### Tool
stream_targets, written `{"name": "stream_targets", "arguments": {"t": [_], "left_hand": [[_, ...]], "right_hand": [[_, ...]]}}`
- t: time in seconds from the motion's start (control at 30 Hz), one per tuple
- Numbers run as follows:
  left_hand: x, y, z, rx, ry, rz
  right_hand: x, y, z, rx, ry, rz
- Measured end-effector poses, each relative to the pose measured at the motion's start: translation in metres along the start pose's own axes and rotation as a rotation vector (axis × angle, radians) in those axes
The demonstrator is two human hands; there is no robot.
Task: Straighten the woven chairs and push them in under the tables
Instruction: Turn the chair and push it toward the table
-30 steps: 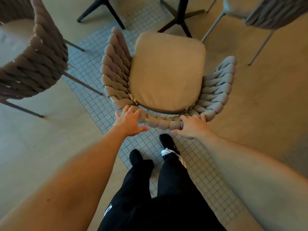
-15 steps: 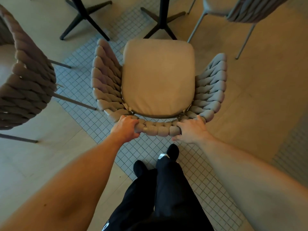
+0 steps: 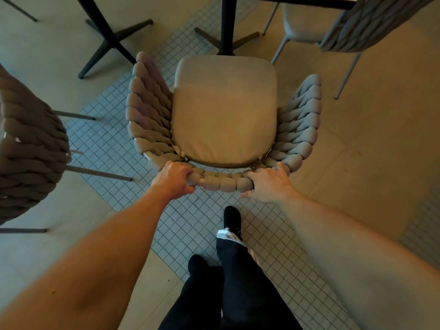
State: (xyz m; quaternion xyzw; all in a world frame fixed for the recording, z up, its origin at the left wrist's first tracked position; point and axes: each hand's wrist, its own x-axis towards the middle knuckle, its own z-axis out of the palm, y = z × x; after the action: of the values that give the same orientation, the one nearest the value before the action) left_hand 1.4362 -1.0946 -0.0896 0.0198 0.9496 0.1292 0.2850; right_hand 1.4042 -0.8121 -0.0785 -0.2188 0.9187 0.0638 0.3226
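Observation:
A woven chair (image 3: 223, 110) with a beige seat cushion and thick braided grey rope sides stands right below me, its back toward me. My left hand (image 3: 175, 178) is closed around the left part of the braided back rail. My right hand (image 3: 267, 182) grips the right part of the same rail, thumb underneath. The seat's front edge sits close to the black pedestal leg (image 3: 227, 25) of a table whose dark edge (image 3: 295, 1) shows at the top.
A second woven chair (image 3: 31, 144) stands at the left, a third (image 3: 357, 22) at the upper right by the table. Another black table base (image 3: 107, 36) is at the upper left. My black-trousered legs and shoes (image 3: 232, 220) stand on the small-tile floor strip.
My left hand has gone from open on the rail to closed around it. The chair has turned straighter and moved forward toward the table pedestal, and I have stepped after it.

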Motion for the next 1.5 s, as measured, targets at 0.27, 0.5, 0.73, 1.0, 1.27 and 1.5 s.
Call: {"name": "stream_targets", "arguments": {"t": [0.27,0.5,0.73,1.0,1.27,1.5], "left_hand": [[0.049,0.01,-0.027,-0.011,0.007,-0.007],[0.072,0.008,-0.04,-0.01,0.033,0.005],[0.082,0.002,-0.051,-0.024,0.031,0.007],[0.094,0.006,-0.06,-0.019,0.049,0.023],[0.106,0.017,-0.066,-0.027,0.045,0.0],[0.103,0.027,-0.071,0.002,-0.016,-0.059]], "right_hand": [[0.04,0.034,-0.031,-0.007,-0.012,-0.003],[0.06,0.043,-0.046,-0.01,-0.012,-0.002],[0.069,0.042,-0.053,0.03,-0.022,0.008],[0.072,0.049,-0.062,0.02,0.011,0.004],[0.085,0.065,-0.066,0.0,-0.018,0.028],[0.086,0.067,-0.064,0.05,-0.011,0.029]]}}
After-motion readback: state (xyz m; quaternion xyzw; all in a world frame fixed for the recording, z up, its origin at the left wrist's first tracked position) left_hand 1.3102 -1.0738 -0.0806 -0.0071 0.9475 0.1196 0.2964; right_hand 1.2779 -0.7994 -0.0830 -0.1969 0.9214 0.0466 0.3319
